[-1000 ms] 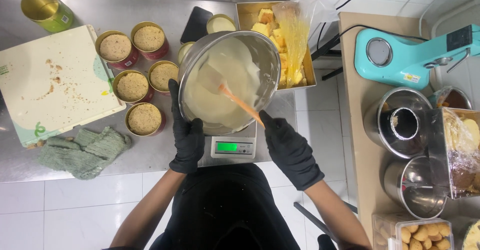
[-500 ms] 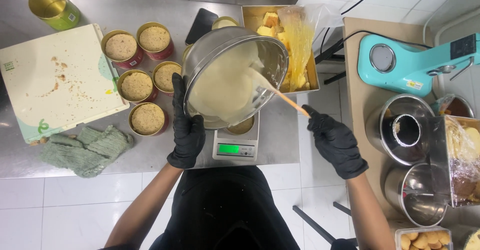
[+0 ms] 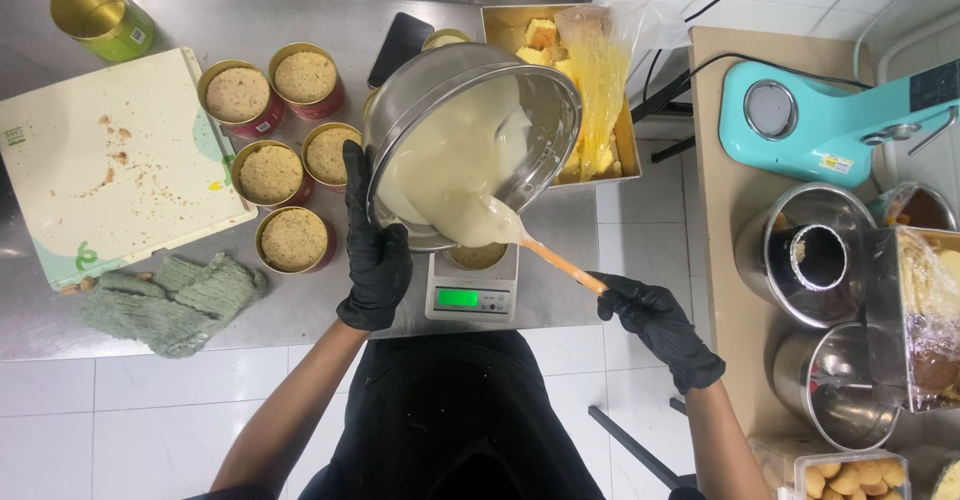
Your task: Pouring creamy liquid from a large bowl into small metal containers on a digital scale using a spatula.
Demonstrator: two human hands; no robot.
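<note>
Steel bowl [image 3: 470,140] tilted toward scale [image 3: 472,295], spatula [image 3: 520,240] diagonal

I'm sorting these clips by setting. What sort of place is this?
Most likely a small bakery or dessert kitchen. A stainless steel worktable holds tins filled with crumb base and a digital scale; black-gloved hands tip a steel bowl of pale batter, and a turquoise stand mixer sits nearby.
</note>
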